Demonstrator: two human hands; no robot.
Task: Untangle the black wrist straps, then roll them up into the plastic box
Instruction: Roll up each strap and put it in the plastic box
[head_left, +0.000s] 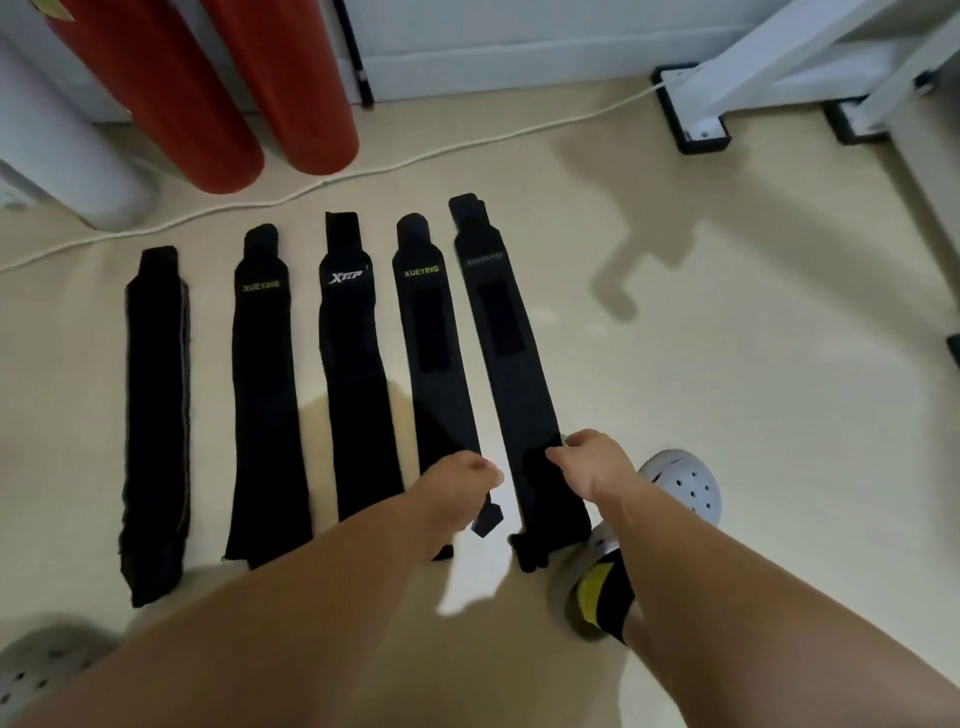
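Note:
Several black wrist straps lie flat side by side on the pale floor, running away from me. The rightmost strap (511, 364) is the longest; my right hand (592, 462) pinches its near part with curled fingers. The strap beside it, marked XUEYING (434, 338), has its near end under my left hand (460, 480), whose fingers curl over that end. A strap marked XTEP (356, 364), another XUEYING strap (262, 384) and a plain strap (156, 415) lie untouched further left. No plastic box is in view.
Two red cylinders (228, 93) and a white one (62, 156) stand at the back left. A white cable (363, 174) crosses the floor behind the straps. White frame legs on black feet (696, 122) stand at the back right. My feet wear pale perforated clogs (680, 483).

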